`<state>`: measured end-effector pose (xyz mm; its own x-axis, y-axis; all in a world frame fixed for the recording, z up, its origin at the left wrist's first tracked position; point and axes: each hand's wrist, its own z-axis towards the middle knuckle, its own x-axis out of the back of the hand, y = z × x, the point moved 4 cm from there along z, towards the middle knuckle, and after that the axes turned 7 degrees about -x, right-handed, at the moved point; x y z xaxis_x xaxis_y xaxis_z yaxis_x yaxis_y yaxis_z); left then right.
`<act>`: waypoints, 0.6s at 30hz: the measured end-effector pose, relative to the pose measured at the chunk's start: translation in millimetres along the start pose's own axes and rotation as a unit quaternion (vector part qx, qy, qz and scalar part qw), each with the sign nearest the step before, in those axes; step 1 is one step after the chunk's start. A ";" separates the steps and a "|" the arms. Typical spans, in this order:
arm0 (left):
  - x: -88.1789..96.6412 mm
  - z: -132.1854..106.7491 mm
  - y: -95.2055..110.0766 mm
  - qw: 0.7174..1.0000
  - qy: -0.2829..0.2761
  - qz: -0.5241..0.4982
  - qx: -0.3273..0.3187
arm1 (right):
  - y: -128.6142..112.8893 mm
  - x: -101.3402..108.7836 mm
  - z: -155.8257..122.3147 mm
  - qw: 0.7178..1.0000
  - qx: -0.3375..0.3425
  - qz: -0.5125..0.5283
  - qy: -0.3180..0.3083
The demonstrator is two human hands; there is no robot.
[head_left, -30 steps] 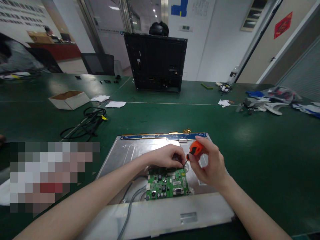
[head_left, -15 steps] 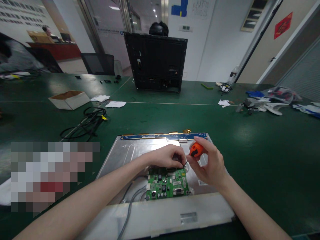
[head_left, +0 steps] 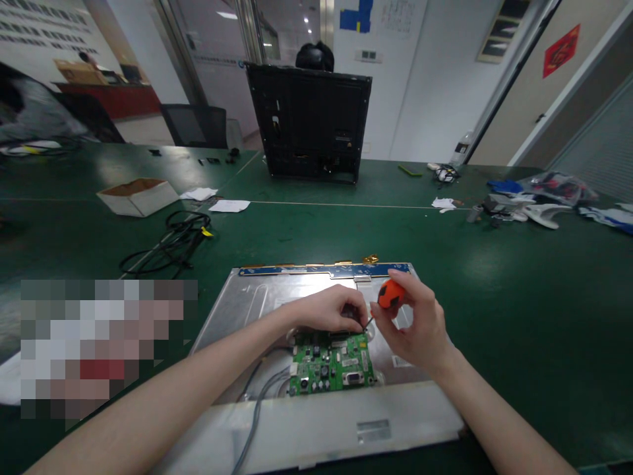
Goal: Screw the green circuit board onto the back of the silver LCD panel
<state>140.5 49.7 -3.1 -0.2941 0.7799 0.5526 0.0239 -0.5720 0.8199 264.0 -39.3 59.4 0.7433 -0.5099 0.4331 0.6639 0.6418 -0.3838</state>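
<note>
A silver monitor back panel (head_left: 247, 300) lies flat on the green table, with a green circuit board (head_left: 330, 366) mounted near its front. My right hand (head_left: 413, 326) grips an orange-handled screwdriver (head_left: 389, 295), its tip pointing down at the board's far right corner. My left hand (head_left: 329, 310) rests with curled fingers on the board's far edge, pinched close to the screwdriver tip; what it holds is hidden. Grey cables (head_left: 257, 402) run from the board toward me. A blue strip board (head_left: 297, 270) lines the panel's far edge.
An upright black monitor shell (head_left: 309, 122) stands at the table's far side, a person's head behind it. A white cardboard box (head_left: 137, 196) and black cables (head_left: 171, 244) lie at left. Plastic parts and bags (head_left: 539, 198) clutter the far right.
The screwdriver handle has turned in my right hand's fingers and stands a little more upright. My left hand stays in place on the board.
</note>
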 end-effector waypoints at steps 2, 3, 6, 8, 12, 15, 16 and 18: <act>0.6 -0.1 0.8 1.000 0.001 0.004 0.002 | 0.6 -0.6 0.4 1.000 0.006 0.003 0.001; 0.8 0.0 1.0 1.000 -0.001 0.009 0.002 | 0.8 -0.8 0.8 1.000 0.009 0.002 0.000; 0.8 0.3 -0.1 1.000 -0.011 0.022 0.002 | 0.5 -0.7 2.2 1.000 0.010 -0.005 -0.005; 0.7 0.5 -1.5 1.000 -0.013 0.026 0.000 | -0.1 -0.1 2.8 1.000 0.004 -0.005 -0.008; -0.2 0.8 -4.0 1.000 -0.007 0.016 -0.001 | -1.4 1.0 1.5 1.000 -0.008 0.010 -0.023; -1.1 0.6 -4.5 1.000 -0.011 0.005 -0.001 | -1.4 0.9 -0.4 0.999 -0.011 0.019 -0.032; -1.2 0.5 -4.5 1.000 -0.012 0.003 -0.002 | -1.2 0.8 -0.8 0.999 -0.012 0.019 -0.031; -1.2 0.4 -4.2 1.000 -0.012 -0.003 -0.002 | -0.9 0.6 -1.2 1.000 -0.011 0.012 -0.026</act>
<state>141.2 51.2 -7.2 -0.2713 0.7889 0.5514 0.0178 -0.5687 0.8223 263.9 -40.8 59.1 0.7542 -0.4632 0.4655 0.6478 0.6411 -0.4116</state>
